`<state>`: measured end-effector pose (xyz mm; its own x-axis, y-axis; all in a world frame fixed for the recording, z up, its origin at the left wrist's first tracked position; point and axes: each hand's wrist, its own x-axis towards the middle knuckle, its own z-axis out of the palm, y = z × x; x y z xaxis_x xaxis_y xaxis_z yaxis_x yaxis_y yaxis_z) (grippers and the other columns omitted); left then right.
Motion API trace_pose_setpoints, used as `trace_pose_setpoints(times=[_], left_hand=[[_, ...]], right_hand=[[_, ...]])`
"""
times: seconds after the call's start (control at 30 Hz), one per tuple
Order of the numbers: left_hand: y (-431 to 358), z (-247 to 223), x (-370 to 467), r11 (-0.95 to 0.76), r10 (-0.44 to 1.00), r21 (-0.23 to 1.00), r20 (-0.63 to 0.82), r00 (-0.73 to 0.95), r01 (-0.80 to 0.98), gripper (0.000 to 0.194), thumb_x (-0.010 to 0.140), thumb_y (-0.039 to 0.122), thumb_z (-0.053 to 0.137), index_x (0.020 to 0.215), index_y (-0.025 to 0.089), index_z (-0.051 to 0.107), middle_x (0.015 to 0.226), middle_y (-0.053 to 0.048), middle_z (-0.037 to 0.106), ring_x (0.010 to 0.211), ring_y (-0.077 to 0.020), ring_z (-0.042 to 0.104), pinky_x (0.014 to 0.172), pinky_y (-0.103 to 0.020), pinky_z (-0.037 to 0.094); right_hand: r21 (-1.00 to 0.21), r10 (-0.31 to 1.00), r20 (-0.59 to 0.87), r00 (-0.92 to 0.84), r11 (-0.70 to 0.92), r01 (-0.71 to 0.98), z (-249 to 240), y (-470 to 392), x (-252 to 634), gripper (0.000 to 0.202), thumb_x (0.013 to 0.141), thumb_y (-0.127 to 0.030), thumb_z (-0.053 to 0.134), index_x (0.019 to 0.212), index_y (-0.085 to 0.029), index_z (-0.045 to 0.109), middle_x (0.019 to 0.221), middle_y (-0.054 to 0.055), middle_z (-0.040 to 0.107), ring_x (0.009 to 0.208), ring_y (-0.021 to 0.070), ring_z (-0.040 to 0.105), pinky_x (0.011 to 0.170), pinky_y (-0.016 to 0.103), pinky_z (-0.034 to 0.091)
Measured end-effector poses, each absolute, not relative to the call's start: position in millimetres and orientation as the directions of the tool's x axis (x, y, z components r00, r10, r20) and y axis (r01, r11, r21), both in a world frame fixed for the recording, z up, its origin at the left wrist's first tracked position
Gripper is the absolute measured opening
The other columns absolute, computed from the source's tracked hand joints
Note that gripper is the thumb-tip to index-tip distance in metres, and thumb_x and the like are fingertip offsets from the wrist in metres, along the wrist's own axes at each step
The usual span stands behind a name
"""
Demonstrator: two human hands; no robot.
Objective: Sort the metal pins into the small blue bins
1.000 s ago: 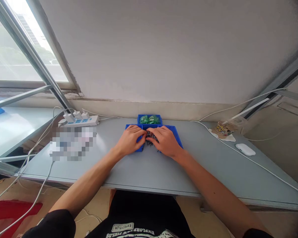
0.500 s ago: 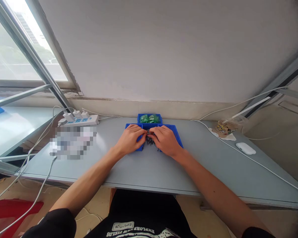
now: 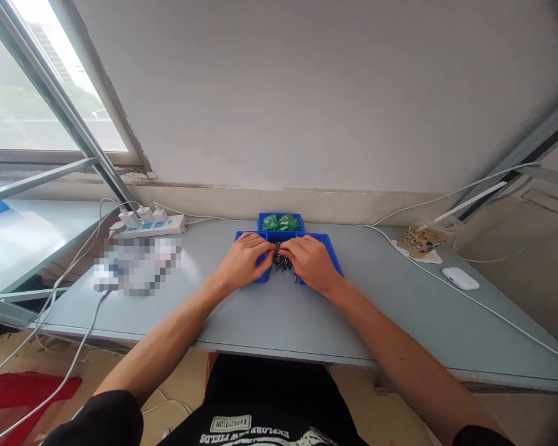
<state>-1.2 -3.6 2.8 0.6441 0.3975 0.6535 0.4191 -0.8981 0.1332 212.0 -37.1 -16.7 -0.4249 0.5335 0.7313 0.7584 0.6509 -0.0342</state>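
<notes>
My left hand [image 3: 244,259] and my right hand [image 3: 312,262] meet fingertip to fingertip, both closed in a pinch. Between the fingertips is a small metal screw-like part [image 3: 278,246], mostly covered, so its exact kind is unclear. Just below lies a heap of small dark and shiny screw-like pieces [image 3: 283,262] on the table. A blue bin [image 3: 261,279] sits beneath my left hand and another blue bin [image 3: 333,256] beneath my right, their insides largely hidden. Behind them, a third blue bin [image 3: 279,236] holds green bags [image 3: 279,222].
The grey table [image 3: 279,328] backs onto a wall. A white power strip [image 3: 160,227] with plugs and a blurred-out item stand left. On the right are a white cable [image 3: 469,293], a white case [image 3: 460,278] and a clear container [image 3: 421,240] of small parts.
The right fingers have shifted very slightly right, and more of the heap shows between the hands. Both hands otherwise keep their place.
</notes>
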Motion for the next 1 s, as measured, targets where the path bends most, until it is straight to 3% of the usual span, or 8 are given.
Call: trace_pose_setpoints(times=[0.17, 0.37, 0.5, 0.7, 0.87, 1.0], left_hand=[[-3.0, 2.4, -1.7, -0.892, 0.403, 0.129, 0.662, 0.632, 0.434, 0.022, 0.103, 0.025, 0.05, 0.099, 0.021, 0.071, 0.086, -0.004, 0.074, 0.083, -0.0188, 0.068, 0.089, -0.038, 0.05], [-2.7, 2.3, -1.9, -0.906, 0.374, 0.117, 0.674, 0.637, 0.407, 0.021, 0.103, 0.024, 0.05, 0.098, 0.02, 0.07, 0.084, -0.003, 0.073, 0.082, -0.0183, 0.067, 0.088, -0.037, 0.05], [-2.9, 2.7, -1.9, -0.903, 0.377, 0.113, 0.671, 0.639, 0.415, 0.02, 0.103, 0.024, 0.051, 0.098, 0.02, 0.07, 0.084, -0.003, 0.073, 0.081, -0.0182, 0.067, 0.088, -0.036, 0.05], [-3.0, 2.5, -1.9, -0.913, 0.361, 0.111, 0.669, 0.649, 0.393, 0.02, 0.102, 0.022, 0.051, 0.099, 0.02, 0.07, 0.085, -0.003, 0.073, 0.083, -0.0186, 0.067, 0.089, -0.036, 0.049], [-2.9, 2.2, -2.2, -0.91, 0.366, 0.11, 0.665, 0.651, 0.4, 0.018, 0.102, 0.021, 0.052, 0.099, 0.02, 0.07, 0.084, -0.002, 0.073, 0.083, -0.0183, 0.067, 0.089, -0.035, 0.049], [-2.9, 2.2, -2.0, -0.906, 0.376, 0.113, 0.662, 0.649, 0.409, 0.019, 0.102, 0.022, 0.052, 0.099, 0.02, 0.071, 0.084, -0.002, 0.073, 0.083, -0.0186, 0.067, 0.089, -0.036, 0.049]], right_hand=[[-0.056, 0.544, 0.732, -0.41, 0.648, 0.76, -15.6, -38.3, 211.5, 0.021, 0.109, -0.033, 0.048, 0.104, -0.02, 0.064, 0.09, 0.004, 0.076, 0.075, 0.0185, 0.063, 0.074, 0.034, 0.041], [-0.016, 0.532, 0.729, -0.43, 0.642, 0.767, -15.8, -38.0, 211.9, 0.024, 0.109, -0.031, 0.047, 0.096, -0.02, 0.064, 0.086, 0.003, 0.074, 0.072, 0.0179, 0.061, 0.072, 0.034, 0.04], [-0.04, 0.534, 0.735, -0.418, 0.65, 0.759, -14.7, -38.8, 211.7, 0.021, 0.109, -0.033, 0.05, 0.106, -0.019, 0.064, 0.09, 0.003, 0.075, 0.074, 0.018, 0.062, 0.073, 0.034, 0.041], [0.007, 0.522, 0.728, -0.445, 0.643, 0.766, -15.4, -37.9, 211.4, 0.028, 0.11, -0.03, 0.046, 0.093, -0.019, 0.065, 0.084, 0.003, 0.074, 0.071, 0.0173, 0.059, 0.071, 0.034, 0.039], [-0.07, 0.562, 0.715, -0.415, 0.649, 0.758, -15.6, -39.4, 212.0, 0.025, 0.109, -0.036, 0.048, 0.104, -0.019, 0.065, 0.091, 0.004, 0.075, 0.075, 0.0179, 0.062, 0.074, 0.034, 0.04], [-0.038, 0.56, 0.708, -0.43, 0.638, 0.769, -14.2, -40.3, 211.5, 0.024, 0.11, -0.031, 0.045, 0.099, -0.019, 0.063, 0.087, 0.004, 0.073, 0.072, 0.0173, 0.059, 0.072, 0.033, 0.038]])
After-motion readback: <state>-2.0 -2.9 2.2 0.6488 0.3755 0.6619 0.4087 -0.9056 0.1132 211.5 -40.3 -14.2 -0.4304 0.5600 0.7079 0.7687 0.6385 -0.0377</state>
